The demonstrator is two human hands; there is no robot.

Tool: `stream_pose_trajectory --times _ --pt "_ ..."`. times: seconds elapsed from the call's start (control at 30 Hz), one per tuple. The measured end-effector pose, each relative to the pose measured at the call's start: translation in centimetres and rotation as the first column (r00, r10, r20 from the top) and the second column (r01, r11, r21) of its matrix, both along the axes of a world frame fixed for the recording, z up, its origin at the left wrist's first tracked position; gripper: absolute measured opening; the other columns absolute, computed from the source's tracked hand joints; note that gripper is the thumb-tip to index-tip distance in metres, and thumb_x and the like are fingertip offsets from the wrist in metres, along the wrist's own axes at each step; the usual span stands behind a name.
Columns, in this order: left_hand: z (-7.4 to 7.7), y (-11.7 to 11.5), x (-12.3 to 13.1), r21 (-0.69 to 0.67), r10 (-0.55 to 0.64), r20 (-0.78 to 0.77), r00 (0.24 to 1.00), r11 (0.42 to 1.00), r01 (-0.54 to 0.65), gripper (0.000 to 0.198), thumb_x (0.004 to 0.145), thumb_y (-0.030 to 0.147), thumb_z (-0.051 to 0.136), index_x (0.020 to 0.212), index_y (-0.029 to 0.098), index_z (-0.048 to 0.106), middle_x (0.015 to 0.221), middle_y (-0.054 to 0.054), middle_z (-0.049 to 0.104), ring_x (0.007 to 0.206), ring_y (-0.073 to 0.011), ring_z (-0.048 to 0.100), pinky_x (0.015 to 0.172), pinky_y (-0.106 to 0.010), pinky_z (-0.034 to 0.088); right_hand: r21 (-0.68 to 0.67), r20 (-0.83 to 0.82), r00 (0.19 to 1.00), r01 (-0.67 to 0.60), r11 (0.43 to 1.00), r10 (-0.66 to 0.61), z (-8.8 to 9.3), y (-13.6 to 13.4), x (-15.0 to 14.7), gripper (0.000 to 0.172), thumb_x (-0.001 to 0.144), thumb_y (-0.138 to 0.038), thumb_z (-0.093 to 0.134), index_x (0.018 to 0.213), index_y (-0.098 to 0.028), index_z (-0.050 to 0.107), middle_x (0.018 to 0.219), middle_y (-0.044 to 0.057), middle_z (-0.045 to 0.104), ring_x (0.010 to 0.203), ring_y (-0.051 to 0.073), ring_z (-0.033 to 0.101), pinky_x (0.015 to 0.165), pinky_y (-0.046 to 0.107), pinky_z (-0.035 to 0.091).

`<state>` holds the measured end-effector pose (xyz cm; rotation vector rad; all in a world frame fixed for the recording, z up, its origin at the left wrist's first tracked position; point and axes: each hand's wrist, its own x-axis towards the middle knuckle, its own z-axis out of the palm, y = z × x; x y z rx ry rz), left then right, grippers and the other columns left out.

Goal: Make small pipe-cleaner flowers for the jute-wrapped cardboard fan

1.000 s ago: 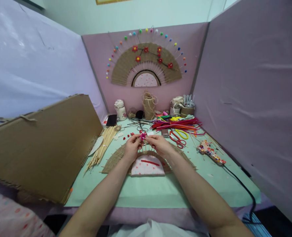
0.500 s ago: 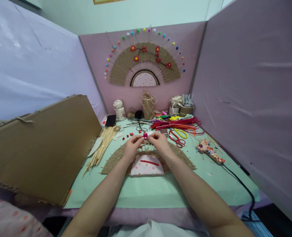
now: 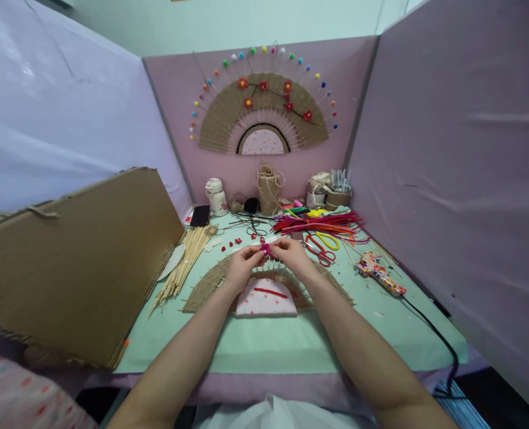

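Text: none legible | labels: none legible | brands: none legible | numbers, signs: none legible

Well left of the fingers (image 3: 251,255), a cardboard sheet (image 3: 85,268) stands tilted; nearer, same side, a bundle of pale sticks (image 3: 186,259). Beyond the fingers, leftward: a dark flat item (image 3: 200,215) and an upright white jar (image 3: 216,198). Straight beyond: an upright twine roll (image 3: 269,192), a decorated fan (image 3: 223,113) displayed above it. Beyond, rightward: a pot (image 3: 338,199) holding translucent rods (image 3: 339,178).
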<state>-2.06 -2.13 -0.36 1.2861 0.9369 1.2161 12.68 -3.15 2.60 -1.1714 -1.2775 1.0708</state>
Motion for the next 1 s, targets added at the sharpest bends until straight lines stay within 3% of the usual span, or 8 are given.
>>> stream_pose_trajectory --times 0.1,0.3,0.47,0.57,0.8,1.0 --pt "0.0 0.0 0.0 0.039 0.030 -0.006 1.000 0.999 -0.030 0.024 0.067 0.031 0.069 0.083 0.015 0.061 0.075 -0.002 0.064 0.068 -0.0126 0.061 0.060 -0.023 0.049 0.005 -0.057 0.996 -0.069 0.998 0.069 -0.1 -0.1 -0.2 0.018 0.062 -0.032 0.065 0.066 -0.015 0.065 0.066 0.001 0.063 0.064 0.013 0.054 0.066 0.027 0.040" --pt "1.1 -0.7 -0.1 0.158 -0.070 0.016 0.997 0.985 0.067 0.020 0.070 0.031 0.066 0.078 0.016 0.056 0.124 -0.009 0.054 0.071 -0.0114 0.062 0.053 -0.022 0.047 -0.067 -0.150 0.977 -0.166 0.984 0.154 -0.3 0.0 -0.2 0.020 0.064 -0.035 0.065 0.070 -0.016 0.065 0.063 0.000 0.062 0.063 0.013 0.055 0.059 0.025 0.038" --pt "1.6 -1.0 -0.2 0.125 -0.042 0.030 0.999 0.991 0.038 0.022 0.066 0.026 0.067 0.065 0.014 0.048 0.113 -0.007 0.060 0.060 -0.0079 0.059 0.044 -0.019 0.039 0.043 -0.074 0.994 -0.071 0.997 0.074 0.2 -0.1 0.1 0.021 0.067 -0.037 0.063 0.073 -0.017 0.064 0.066 -0.001 0.061 0.065 0.012 0.052 0.063 0.025 0.040" --pt "1.5 -1.0 -0.2 0.099 -0.060 0.046 0.997 0.994 0.055 0.024 0.066 0.024 0.068 0.064 0.014 0.046 0.106 -0.006 0.061 0.058 -0.0075 0.058 0.044 -0.018 0.038 0.114 -0.030 0.991 -0.125 0.986 0.129 0.6 -0.4 0.0 0.021 0.067 -0.036 0.063 0.076 -0.017 0.065 0.072 0.000 0.064 0.070 0.014 0.055 0.068 0.026 0.042" --pt "1.6 -0.9 -0.2 -0.001 -0.174 0.138 0.975 0.984 0.175 0.026 0.071 0.029 0.066 0.091 0.018 0.054 0.077 0.000 0.061 0.066 -0.0132 0.064 0.056 -0.023 0.047 0.069 -0.001 0.999 -0.049 0.996 0.049 0.6 -0.6 0.2 0.019 0.065 -0.035 0.064 0.067 -0.016 0.063 0.066 0.000 0.061 0.065 0.013 0.053 0.065 0.026 0.040" --pt "0.9 -0.2 -0.5 0.076 -0.092 -0.033 0.995 0.993 0.094 0.031 0.069 0.038 0.069 0.089 0.015 0.062 0.072 -0.002 0.062 0.055 -0.0114 0.060 0.041 -0.018 0.038 0.018 -0.041 0.996 -0.076 0.997 0.076 0.4 -0.5 0.2 0.019 0.063 -0.035 0.066 0.067 -0.016 0.063 0.066 0.000 0.061 0.066 0.013 0.053 0.066 0.027 0.041"
